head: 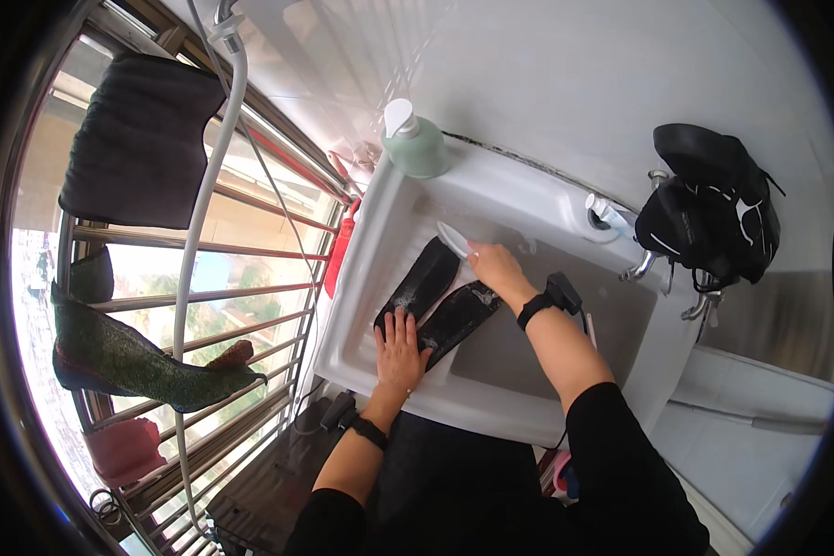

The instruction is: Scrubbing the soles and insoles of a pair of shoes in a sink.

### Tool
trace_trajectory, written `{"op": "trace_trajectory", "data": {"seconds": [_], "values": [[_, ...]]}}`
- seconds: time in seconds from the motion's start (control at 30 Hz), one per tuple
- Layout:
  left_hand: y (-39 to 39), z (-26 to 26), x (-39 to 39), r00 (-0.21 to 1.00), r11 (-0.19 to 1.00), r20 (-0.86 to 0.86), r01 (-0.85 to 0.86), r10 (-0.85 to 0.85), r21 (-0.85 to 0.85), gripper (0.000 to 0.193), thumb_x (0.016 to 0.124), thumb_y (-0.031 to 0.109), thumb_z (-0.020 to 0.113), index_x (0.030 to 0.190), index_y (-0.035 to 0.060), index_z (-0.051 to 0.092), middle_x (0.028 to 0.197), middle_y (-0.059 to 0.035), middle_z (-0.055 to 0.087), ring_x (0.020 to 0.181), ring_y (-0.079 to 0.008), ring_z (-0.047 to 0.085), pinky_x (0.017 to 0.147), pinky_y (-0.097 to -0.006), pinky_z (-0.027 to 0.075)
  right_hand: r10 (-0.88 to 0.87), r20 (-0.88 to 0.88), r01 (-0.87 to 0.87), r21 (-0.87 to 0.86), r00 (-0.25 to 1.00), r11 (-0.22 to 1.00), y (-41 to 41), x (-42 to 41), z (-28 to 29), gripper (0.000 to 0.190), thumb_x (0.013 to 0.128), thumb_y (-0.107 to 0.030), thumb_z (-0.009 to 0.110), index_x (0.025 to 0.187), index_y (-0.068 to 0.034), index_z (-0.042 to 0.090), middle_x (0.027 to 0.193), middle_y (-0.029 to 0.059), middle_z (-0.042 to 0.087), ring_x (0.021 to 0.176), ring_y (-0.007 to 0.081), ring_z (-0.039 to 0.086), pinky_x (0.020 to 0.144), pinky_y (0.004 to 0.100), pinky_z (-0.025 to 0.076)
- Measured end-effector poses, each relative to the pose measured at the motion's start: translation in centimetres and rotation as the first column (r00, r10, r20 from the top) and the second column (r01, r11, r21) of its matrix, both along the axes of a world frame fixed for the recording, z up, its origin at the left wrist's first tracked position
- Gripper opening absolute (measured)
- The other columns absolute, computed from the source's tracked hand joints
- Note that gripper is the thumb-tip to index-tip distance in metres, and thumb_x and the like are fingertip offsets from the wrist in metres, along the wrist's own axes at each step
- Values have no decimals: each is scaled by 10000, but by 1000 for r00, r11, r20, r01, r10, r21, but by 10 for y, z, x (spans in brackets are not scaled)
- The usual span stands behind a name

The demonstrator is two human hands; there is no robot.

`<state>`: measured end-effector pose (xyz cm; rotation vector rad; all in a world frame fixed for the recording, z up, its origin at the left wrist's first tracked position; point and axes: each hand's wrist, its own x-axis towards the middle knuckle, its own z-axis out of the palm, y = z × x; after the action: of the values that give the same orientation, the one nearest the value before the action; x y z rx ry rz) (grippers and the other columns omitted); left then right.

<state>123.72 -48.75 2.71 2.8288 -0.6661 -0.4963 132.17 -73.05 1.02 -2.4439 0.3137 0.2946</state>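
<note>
Two long, flat, black fabric pieces, insole-like in shape, lie side by side on the ridged washboard slope (375, 278) of a white laundry sink (486, 410). Whitish suds show on the left piece (427, 274) and on the right piece (459, 316). My left hand (399, 351) lies flat, fingers extended, over the near end of the left piece, its thumb by the right one. In my right hand (497, 267) is a white scrub brush (453, 240), at the far end of the left piece. Its bristles are hidden from view.
A green pump bottle (417, 146) stands on the sink's back left corner. A small tube (611, 215) lies by the back rim. Black fabric gear (709, 208) hangs over the taps (641, 265). Cloths, including a dark one (142, 139), hang on the window bars; a white hose (205, 201) runs past.
</note>
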Motion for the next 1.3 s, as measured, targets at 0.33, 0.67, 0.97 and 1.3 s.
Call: {"op": "trace_trajectory", "data": {"seconds": [0.33, 0.67, 0.97, 1.3], "values": [[1, -5, 0, 1000, 995, -9, 16, -15, 99, 788, 794, 407, 598, 1378, -19, 285, 1472, -183, 209, 1366, -364, 163, 1082, -543, 146, 69, 4, -69, 64, 998, 996, 26, -30, 6, 329, 842, -259, 559, 1160, -188, 599, 760, 227, 620, 709, 411, 611, 650, 495, 500], [2, -2, -3, 1000, 994, -21, -7, 9, 106, 778, 788, 403, 607, 1368, -19, 303, 1461, -191, 232, 1358, -366, 190, 1078, -544, 153, 209, -144, -180, 192, 967, 965, 56, -64, 34, 310, 846, -258, 533, 1143, -196, 594, 783, 218, 628, 731, 389, 621, 660, 475, 509], [1, -4, 1, 1000, 999, -2, -23, 23, 47, 758, 778, 359, 628, 1351, -29, 318, 1455, -206, 230, 1350, -387, 199, 1072, -555, 165, 227, -44, -223, 81, 973, 971, 61, -46, 22, 253, 857, -223, 512, 1060, -111, 611, 769, 219, 626, 752, 398, 621, 681, 496, 495], [-3, -6, 1, 1000, 997, 11, -10, 9, 77, 760, 801, 416, 586, 1367, -13, 316, 1468, -188, 221, 1367, -360, 168, 1088, -534, 132, 63, -60, -62, 17, 996, 998, 29, -9, 11, 284, 849, -207, 510, 1083, -77, 606, 816, 209, 634, 774, 385, 619, 678, 491, 493]]}}
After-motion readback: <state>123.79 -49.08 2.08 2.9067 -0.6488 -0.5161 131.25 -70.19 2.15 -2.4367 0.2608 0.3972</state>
